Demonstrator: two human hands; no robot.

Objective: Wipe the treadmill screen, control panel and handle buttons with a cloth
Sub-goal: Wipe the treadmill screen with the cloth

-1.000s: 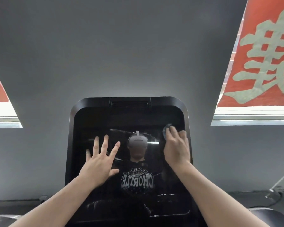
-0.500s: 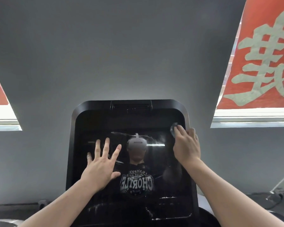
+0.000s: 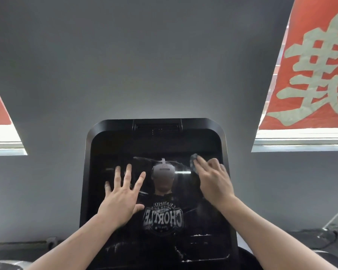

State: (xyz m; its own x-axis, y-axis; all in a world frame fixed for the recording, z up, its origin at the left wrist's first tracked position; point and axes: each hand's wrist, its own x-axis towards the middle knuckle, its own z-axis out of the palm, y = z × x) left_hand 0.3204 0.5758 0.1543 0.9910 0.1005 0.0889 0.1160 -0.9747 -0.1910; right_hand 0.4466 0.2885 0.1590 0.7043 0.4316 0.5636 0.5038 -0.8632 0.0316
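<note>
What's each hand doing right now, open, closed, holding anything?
Left hand: open, fingers spread flat on the glossy black treadmill screen, holding nothing.
Right hand: closed on a small crumpled grey-blue cloth, pressing it to the screen's upper right.

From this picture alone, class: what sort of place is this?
Probably a gym or exercise room: a treadmill screen stands upright against a plain grey wall, with red banners hanging at the windows.

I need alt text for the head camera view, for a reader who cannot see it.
A right hand presses a small grey cloth on a black treadmill screen, upper right. The left hand lies flat, fingers spread, on its left side.
</note>
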